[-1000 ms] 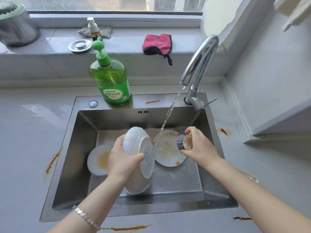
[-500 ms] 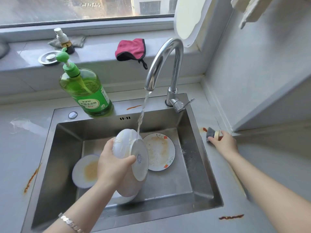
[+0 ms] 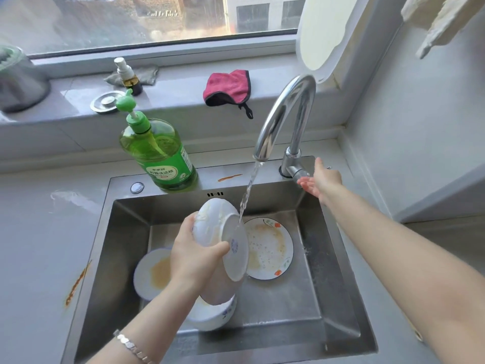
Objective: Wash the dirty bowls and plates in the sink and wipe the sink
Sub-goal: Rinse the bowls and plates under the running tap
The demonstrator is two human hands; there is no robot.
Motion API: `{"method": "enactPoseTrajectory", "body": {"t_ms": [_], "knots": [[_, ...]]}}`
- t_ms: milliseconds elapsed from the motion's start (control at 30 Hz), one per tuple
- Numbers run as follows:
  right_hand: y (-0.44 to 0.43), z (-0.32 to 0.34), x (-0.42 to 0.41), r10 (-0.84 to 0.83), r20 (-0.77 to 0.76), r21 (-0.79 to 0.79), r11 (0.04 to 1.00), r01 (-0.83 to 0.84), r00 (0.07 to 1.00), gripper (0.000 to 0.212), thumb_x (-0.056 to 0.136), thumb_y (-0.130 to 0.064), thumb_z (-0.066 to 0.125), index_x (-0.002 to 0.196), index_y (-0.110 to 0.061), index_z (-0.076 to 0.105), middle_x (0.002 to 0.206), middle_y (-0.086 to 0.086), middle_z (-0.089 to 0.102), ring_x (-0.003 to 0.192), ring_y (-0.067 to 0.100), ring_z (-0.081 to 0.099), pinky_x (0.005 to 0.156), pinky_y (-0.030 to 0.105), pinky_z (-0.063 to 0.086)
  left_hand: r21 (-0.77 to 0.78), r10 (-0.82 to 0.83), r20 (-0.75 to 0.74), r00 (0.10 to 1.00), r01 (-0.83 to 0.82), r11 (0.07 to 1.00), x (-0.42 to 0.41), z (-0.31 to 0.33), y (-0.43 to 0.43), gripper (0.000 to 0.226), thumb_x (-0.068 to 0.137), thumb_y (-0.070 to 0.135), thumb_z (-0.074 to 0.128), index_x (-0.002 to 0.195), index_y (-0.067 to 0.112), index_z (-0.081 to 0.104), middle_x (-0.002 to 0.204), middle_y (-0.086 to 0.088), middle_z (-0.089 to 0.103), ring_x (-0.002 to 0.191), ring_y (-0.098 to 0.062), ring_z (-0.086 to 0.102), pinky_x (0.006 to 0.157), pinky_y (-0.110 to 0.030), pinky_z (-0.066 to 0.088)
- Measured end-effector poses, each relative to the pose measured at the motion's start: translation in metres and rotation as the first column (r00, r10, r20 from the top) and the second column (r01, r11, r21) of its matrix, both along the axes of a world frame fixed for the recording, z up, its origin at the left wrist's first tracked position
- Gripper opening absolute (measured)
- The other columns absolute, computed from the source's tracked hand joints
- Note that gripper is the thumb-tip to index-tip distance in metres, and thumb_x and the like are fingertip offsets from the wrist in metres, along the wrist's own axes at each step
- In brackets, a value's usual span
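Note:
My left hand (image 3: pixel 195 254) grips a white bowl (image 3: pixel 219 236) tilted on its side over the steel sink (image 3: pixel 338 298), its base facing right under the running water. My right hand (image 3: pixel 321 181) is held open with straight fingers beside the tap lever (image 3: pixel 298 173), holding nothing. On the sink floor lie a dirty flower-patterned plate (image 3: pixel 270 249) at the right, a small plate with yellow residue (image 3: pixel 152 273) at the left, and another white bowl (image 3: pixel 212 312) below my left forearm.
A curved chrome tap (image 3: pixel 286 114) pours a stream into the sink. Green dish-soap bottle (image 3: pixel 157 153) stands on the sink's back rim. On the sill lie a pink cloth (image 3: pixel 228 86), a small spray bottle (image 3: pixel 128 76) and a metal lid (image 3: pixel 105 101). Orange smears mark the counter.
My right hand let go of the scrubbing sponge on the right counter and moved up to the tap lever, now open. The left hand keeps holding the bowl under the stream.

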State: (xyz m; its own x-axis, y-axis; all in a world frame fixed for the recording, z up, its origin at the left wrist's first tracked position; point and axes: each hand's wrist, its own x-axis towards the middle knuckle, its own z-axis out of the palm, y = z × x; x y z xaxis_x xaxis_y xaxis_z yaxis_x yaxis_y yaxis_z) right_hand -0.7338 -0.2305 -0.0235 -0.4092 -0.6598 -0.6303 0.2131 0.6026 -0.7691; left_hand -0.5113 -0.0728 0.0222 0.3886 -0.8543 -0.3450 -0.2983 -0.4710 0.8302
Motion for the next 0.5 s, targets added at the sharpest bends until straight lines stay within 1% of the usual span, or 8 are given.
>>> {"method": "enactPoseTrajectory", "body": {"t_ms": [67,167,300,400,500], "knots": [[-0.007,-0.007,-0.002,-0.070,-0.001,0.008,0.997,0.070,0.998,0.033,0.101,-0.033,0.034,0.094,-0.001,0.040,0.075,0.016,0.060,0.049,0.018,0.057,0.051,0.021,0.049,-0.010,-0.004,-0.002,1.000,0.004,1.000,0.001,0.000,-0.002,0.061,0.066,0.005,0.073,0.116,0.033,0.050,0.092,0.025,0.051,0.090,-0.014,0.054,0.077,-0.025,0.040],[-0.010,-0.024,-0.008,-0.031,-0.074,0.025,0.999,0.033,0.997,0.043,0.102,-0.028,0.030,0.076,0.004,0.042,0.065,0.012,0.058,0.030,0.011,0.054,0.041,0.017,0.046,-0.020,-0.001,-0.014,1.000,0.001,1.000,0.001,-0.001,-0.003,0.061,0.066,0.004,0.073,0.115,0.033,0.050,0.092,0.024,0.052,0.089,-0.011,0.055,0.076,-0.023,0.039],[-0.009,-0.034,-0.012,0.009,-0.171,-0.009,1.000,-0.011,0.985,0.043,0.101,-0.025,0.031,0.066,-0.004,0.045,0.062,0.010,0.058,0.029,0.006,0.053,0.040,0.016,0.046,-0.049,0.000,-0.023,1.000,-0.001,0.999,0.002,0.000,-0.002,0.060,0.066,0.003,0.072,0.111,0.035,0.049,0.092,0.025,0.053,0.086,-0.004,0.054,0.067,-0.016,0.039],[-0.007,-0.032,-0.011,0.003,-0.187,-0.033,0.999,-0.009,0.982,0.040,0.099,-0.019,0.030,0.065,-0.005,0.045,0.060,0.010,0.057,0.027,0.006,0.052,0.036,0.015,0.044,-0.058,0.001,-0.025,1.000,-0.003,0.998,0.003,0.000,0.000,0.060,0.067,0.001,0.072,0.109,0.036,0.049,0.092,0.025,0.053,0.083,0.006,0.053,0.064,-0.008,0.036],[-0.004,-0.032,-0.010,0.001,-0.188,-0.056,0.998,-0.011,0.982,0.030,0.097,-0.015,0.030,0.076,-0.001,0.046,0.060,0.011,0.057,0.028,0.006,0.052,0.036,0.015,0.045,-0.063,0.010,-0.031,0.999,-0.012,0.998,0.004,0.000,0.001,0.060,0.067,0.001,0.072,0.111,0.034,0.050,0.092,0.023,0.055,0.082,0.007,0.054,0.063,-0.007,0.038]]}}
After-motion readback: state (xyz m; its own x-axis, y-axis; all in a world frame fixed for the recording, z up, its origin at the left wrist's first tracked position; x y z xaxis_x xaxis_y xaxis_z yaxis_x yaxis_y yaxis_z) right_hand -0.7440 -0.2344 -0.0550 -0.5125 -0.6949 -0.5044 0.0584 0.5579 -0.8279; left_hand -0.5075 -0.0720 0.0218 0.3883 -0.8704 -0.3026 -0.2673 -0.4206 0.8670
